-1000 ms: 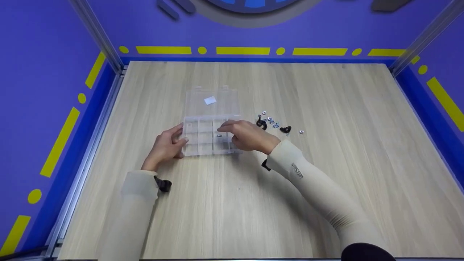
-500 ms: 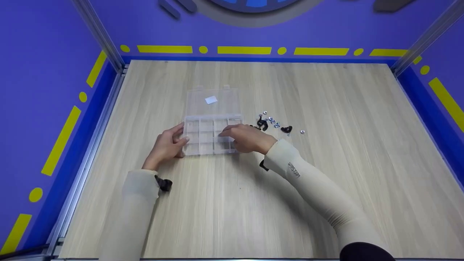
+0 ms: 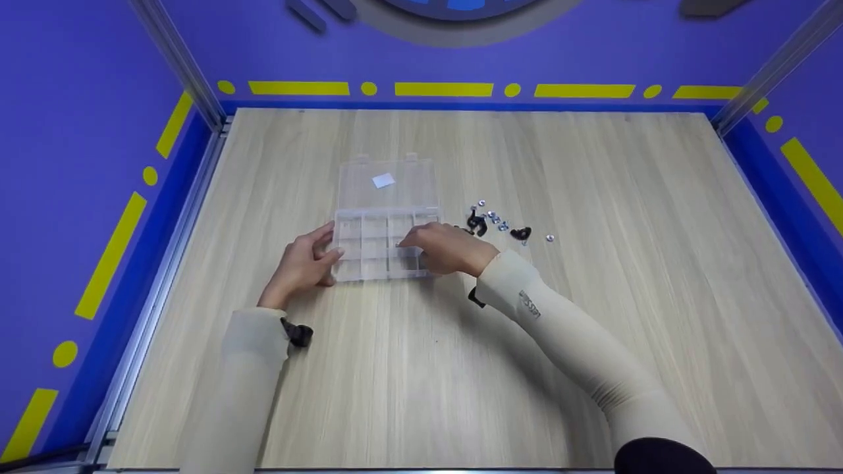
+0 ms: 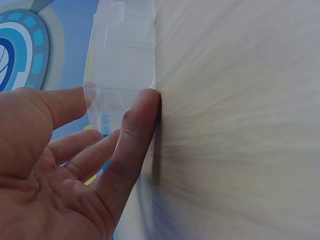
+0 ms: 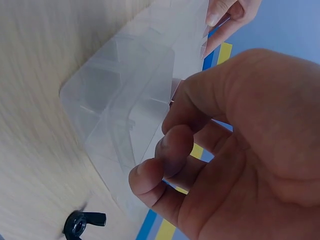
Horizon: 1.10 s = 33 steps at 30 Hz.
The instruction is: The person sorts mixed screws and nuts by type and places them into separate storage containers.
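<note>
A clear plastic compartment box lies on the table with its lid swung back. My left hand grips its left side, thumb over the rim; in the left wrist view a finger presses low on the box wall beside the table. My right hand reaches over the right half, its index fingertip down in a middle compartment. A tiny metal piece shows at that fingertip. In the right wrist view the other fingers are curled; whether they pinch the piece is hidden.
Right of the box lie several small shiny metal pieces and black plastic parts. One metal piece lies apart, farther right. A white label sits on the lid. Blue walls enclose the table.
My right fingertips have moved slightly down and toward me, onto the tiny metal piece in the compartment. My left hand has stayed on the box's side.
</note>
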Each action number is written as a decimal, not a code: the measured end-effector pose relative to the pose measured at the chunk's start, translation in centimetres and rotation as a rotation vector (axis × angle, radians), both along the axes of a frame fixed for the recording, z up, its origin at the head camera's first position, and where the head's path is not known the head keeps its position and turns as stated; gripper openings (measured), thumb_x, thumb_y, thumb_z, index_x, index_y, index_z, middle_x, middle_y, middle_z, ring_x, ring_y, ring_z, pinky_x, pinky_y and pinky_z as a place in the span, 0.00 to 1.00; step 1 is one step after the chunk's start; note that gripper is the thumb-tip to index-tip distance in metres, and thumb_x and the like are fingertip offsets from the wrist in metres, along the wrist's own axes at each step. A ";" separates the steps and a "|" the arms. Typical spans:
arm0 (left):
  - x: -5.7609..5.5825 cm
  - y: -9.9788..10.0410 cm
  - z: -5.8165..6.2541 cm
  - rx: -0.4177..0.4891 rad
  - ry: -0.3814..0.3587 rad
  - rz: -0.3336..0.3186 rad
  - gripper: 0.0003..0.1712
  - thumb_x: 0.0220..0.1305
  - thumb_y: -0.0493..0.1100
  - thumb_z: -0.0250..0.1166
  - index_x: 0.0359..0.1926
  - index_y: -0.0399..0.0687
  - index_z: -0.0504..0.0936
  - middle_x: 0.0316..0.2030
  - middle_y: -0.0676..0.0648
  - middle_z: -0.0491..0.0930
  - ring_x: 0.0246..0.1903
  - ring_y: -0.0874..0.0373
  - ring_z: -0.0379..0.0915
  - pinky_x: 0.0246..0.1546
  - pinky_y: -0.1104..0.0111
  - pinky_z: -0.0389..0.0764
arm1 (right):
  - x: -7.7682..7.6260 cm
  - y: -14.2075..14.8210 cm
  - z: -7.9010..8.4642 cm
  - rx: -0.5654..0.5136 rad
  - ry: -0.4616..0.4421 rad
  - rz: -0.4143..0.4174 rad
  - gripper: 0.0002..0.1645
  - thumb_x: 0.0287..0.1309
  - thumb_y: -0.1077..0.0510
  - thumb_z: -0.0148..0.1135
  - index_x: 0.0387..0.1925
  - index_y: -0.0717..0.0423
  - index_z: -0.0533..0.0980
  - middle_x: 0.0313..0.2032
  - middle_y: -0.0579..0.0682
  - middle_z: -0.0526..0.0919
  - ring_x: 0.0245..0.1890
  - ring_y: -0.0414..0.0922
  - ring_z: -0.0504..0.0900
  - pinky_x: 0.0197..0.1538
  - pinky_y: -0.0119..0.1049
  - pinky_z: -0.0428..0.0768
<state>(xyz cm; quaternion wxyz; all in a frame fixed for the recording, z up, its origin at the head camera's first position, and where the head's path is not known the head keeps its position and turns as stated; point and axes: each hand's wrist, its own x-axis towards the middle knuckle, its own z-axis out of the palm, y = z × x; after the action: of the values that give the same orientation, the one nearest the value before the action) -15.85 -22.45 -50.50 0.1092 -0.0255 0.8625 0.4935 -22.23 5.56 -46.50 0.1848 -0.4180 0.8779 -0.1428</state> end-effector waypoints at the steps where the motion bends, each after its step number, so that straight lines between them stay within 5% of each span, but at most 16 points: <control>1: 0.0 0.0 0.0 0.000 0.002 -0.001 0.38 0.75 0.41 0.63 0.80 0.44 0.58 0.72 0.38 0.69 0.20 0.58 0.81 0.24 0.70 0.82 | 0.0 0.0 0.0 0.002 -0.005 -0.003 0.35 0.56 0.80 0.50 0.62 0.57 0.81 0.61 0.55 0.82 0.64 0.53 0.78 0.62 0.47 0.78; 33: 0.1 0.0 -0.1 0.031 -0.010 0.019 0.38 0.75 0.41 0.63 0.80 0.49 0.59 0.70 0.44 0.73 0.20 0.57 0.81 0.23 0.68 0.83 | -0.1 -0.6 -0.2 0.094 0.033 -0.015 0.26 0.63 0.71 0.59 0.60 0.53 0.82 0.59 0.53 0.83 0.58 0.54 0.82 0.54 0.53 0.82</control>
<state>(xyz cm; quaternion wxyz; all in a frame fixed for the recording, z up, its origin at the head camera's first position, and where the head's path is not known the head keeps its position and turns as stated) -15.77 -22.42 -50.58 0.1094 -0.0343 0.8539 0.5077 -22.36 4.98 -46.70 0.1888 -0.4045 0.8897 -0.0958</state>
